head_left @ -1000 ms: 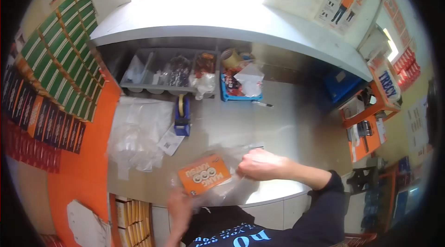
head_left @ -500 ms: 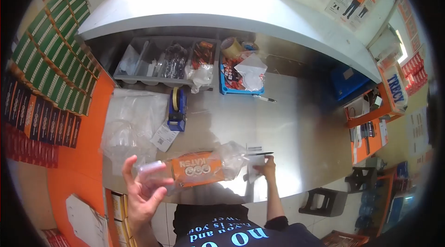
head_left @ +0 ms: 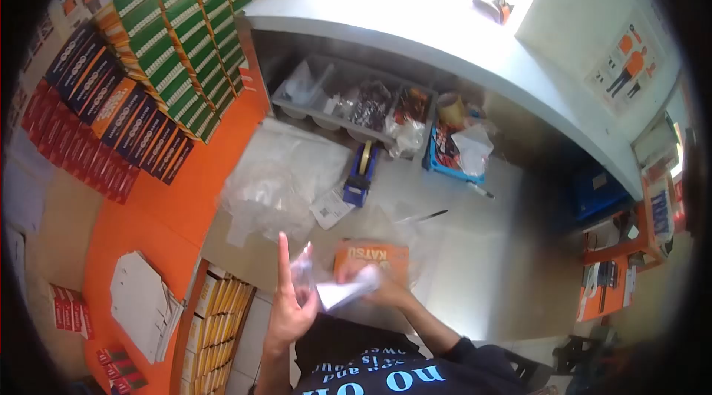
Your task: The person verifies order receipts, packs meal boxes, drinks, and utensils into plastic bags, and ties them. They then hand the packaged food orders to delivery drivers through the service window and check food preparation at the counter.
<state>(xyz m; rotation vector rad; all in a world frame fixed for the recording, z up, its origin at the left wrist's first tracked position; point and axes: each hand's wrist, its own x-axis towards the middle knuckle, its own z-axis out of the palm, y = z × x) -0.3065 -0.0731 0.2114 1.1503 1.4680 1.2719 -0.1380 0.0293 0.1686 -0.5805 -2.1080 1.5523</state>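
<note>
My left hand [head_left: 285, 317] is raised at the counter's near edge, index finger stretched up. Between its thumb and other fingers is a small piece of shiny clear plastic [head_left: 302, 275]; its exact kind is unclear. A folded white paper slip [head_left: 347, 293], slightly blurred, is in my right hand [head_left: 382, 290], close to the left palm. Behind the hands lies an orange box marked KATSU [head_left: 389, 252] in clear plastic wrapping, partly covered by my right hand. A dark pen [head_left: 432, 215] rests on the counter beyond the box.
A blue tape dispenser [head_left: 360, 180] stands beside a printed label [head_left: 331, 208] and clear plastic bags [head_left: 271, 187]. Further back are a grey compartment tray [head_left: 334, 83] and a blue basket [head_left: 445, 161]. Stacked boxes [head_left: 170, 46] line the left, with white flat cartons [head_left: 141, 306] nearer.
The view has turned, shifting counter items rightward in the picture. My right hand has brought the paper slip from beyond the box across to my left hand.
</note>
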